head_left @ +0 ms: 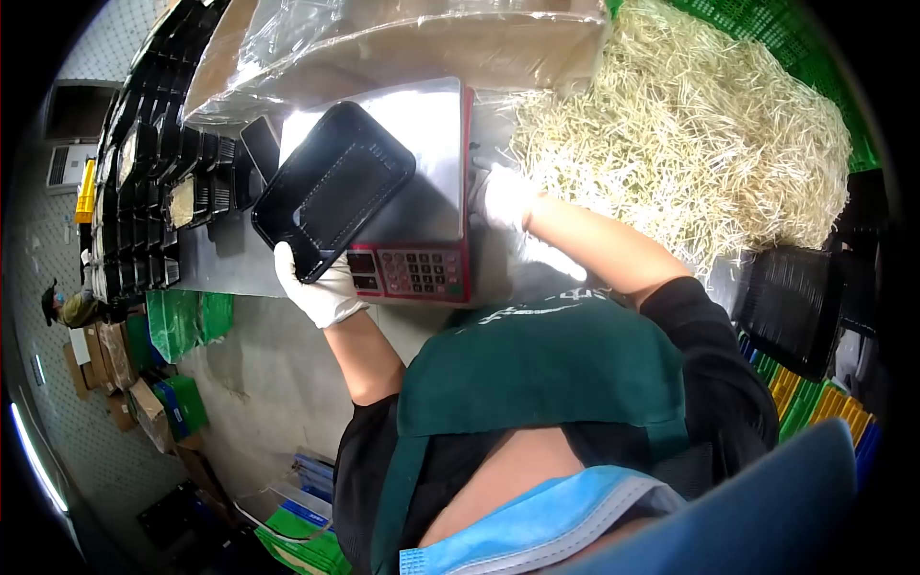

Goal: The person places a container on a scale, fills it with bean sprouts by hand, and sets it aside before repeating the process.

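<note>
My left hand [321, 287], in a white glove, grips the near corner of an empty black plastic tray [355, 182]. This tray is tilted over the metal plate of a scale [436, 144] with a red body and a keypad. At the scale's right side is my right hand [503, 196], also gloved in white; its fingers are partly hidden, and whether it holds anything does not show. A large heap of pale, thin sprout-like strands [700, 134] lies to the right of that hand.
Stacked black trays [144, 192], some with pale contents, stand at the left. Behind the scale is a plastic-wrapped box [412, 57]. More black trays [791, 307] sit at the right. A person [77, 307] is at the far left.
</note>
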The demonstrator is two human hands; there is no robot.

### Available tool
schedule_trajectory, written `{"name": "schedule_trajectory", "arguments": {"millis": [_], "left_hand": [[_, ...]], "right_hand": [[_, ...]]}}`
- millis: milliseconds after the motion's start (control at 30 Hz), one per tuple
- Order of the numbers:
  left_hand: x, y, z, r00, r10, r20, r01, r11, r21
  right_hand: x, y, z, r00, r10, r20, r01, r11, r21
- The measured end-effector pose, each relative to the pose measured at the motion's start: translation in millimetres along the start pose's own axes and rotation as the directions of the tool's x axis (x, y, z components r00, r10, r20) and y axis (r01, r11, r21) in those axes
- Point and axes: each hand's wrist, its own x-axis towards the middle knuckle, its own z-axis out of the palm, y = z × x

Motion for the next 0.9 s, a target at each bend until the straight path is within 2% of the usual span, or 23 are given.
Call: {"name": "schedule_trajectory", "arguments": {"millis": [33,67,100,133,167,200,233,300,333,367,433,467,500,567,600,633,667,700,733,767,800,833,900], "left_hand": [[1.6,-2.0,5.4,1.000,0.001,-0.017,-0.001,1.000,0.004],[3.0,-0.7,7.2,0.999,0.002,0.036,-0.004,0.999,0.033],[3.0,2.6,6.3,0.997,0.001,0.083,-0.006,0.998,0.064],[4.6,5.9,6.7,0.994,0.009,0.105,-0.016,0.997,0.071],[1.7,4.9,6.9,0.993,0.039,0.111,-0.047,0.996,0.074],[2.5,4.8,4.7,0.992,0.031,0.120,-0.041,0.996,0.081],[3.8,4.2,2.0,0.991,0.020,0.132,-0.032,0.996,0.089],[10.1,-8.1,2.2,0.999,-0.020,0.044,0.017,0.999,0.049],[11.1,-14.7,6.6,0.999,-0.030,0.017,0.028,0.997,0.071],[14.0,-19.0,10.2,0.999,-0.040,0.029,0.038,0.997,0.067],[20.9,-21.2,11.4,0.984,-0.146,0.102,0.137,0.986,0.091],[26.6,-21.1,9.2,0.991,-0.106,0.077,0.089,0.977,0.192],[32.0,-16.9,9.3,0.991,-0.111,0.079,0.094,0.978,0.188],[34.7,-9.9,11.9,0.933,0.007,0.360,-0.228,0.786,0.575],[26.7,-12.3,21.4,0.902,0.331,0.276,-0.418,0.516,0.747],[13.6,-14.6,37.0,0.801,0.467,0.373,-0.565,0.386,0.729],[-9.9,-19.2,67.7,0.772,0.439,0.460,-0.633,0.460,0.623],[-33.7,-30.1,91.0,0.731,0.416,0.541,-0.678,0.534,0.506],[-46.2,-45.4,97.6,0.733,0.415,0.540,-0.676,0.534,0.508],[-54.2,-61.4,106.2,0.684,0.081,0.725,-0.621,0.585,0.521],[-64.3,-82.0,116.4,0.520,-0.256,0.815,-0.563,0.614,0.553],[-81.6,-122.0,117.5,0.515,-0.299,0.803,-0.443,0.710,0.548],[-89.1,-187.3,110.2,0.517,-0.336,0.787,-0.520,0.607,0.601]], "right_hand": [[2.0,8.0,4.4,0.990,-0.061,-0.130,0.048,0.993,-0.104],[3.6,17.8,8.5,0.959,-0.135,-0.249,0.081,0.973,-0.216],[0.5,25.9,2.0,0.959,-0.132,-0.251,0.078,0.973,-0.215],[-4.9,33.7,-12.8,0.983,0.088,-0.158,-0.112,0.982,-0.151],[-6.9,40.2,-25.1,0.953,0.298,-0.052,-0.302,0.947,-0.108],[-2.0,48.0,-30.2,0.930,0.367,-0.017,-0.368,0.927,-0.068],[5.2,51.0,-30.3,0.929,0.369,-0.014,-0.369,0.927,-0.064],[21.6,56.6,-27.7,0.966,0.174,-0.190,-0.203,0.967,-0.151],[27.8,59.2,-18.4,0.930,0.124,-0.347,-0.199,0.962,-0.188],[27.4,74.6,-14.6,0.926,0.136,-0.353,-0.214,0.958,-0.192],[13.0,86.7,-23.3,0.927,0.296,-0.231,-0.334,0.931,-0.149],[-7.0,93.3,-34.5,0.902,0.422,-0.085,-0.423,0.906,0.006],[-33.8,88.5,-50.0,0.895,0.443,-0.056,-0.441,0.897,0.038],[-71.8,99.7,-72.2,0.882,0.470,0.041,-0.471,0.874,0.115],[-84.0,107.5,-76.7,0.870,0.479,0.111,-0.492,0.854,0.170],[-90.7,116.8,-78.8,0.869,0.481,0.115,-0.494,0.852,0.171],[-94.2,129.7,-80.0,0.805,0.592,-0.036,-0.547,0.766,0.338],[-95.6,142.7,-79.9,0.696,0.700,-0.159,-0.553,0.664,0.504],[-88.4,161.2,-72.6,0.659,0.709,-0.253,-0.571,0.690,0.445],[-75.4,183.7,-59.7,0.618,0.703,-0.351,-0.590,0.710,0.385],[-62.1,203.8,-46.3,0.635,0.695,-0.337,-0.528,0.709,0.468],[-56.4,205.9,-51.9,0.679,0.707,-0.195,-0.589,0.684,0.429],[-56.1,191.5,-30.5,0.602,0.600,-0.527,-0.632,0.761,0.145]]}}
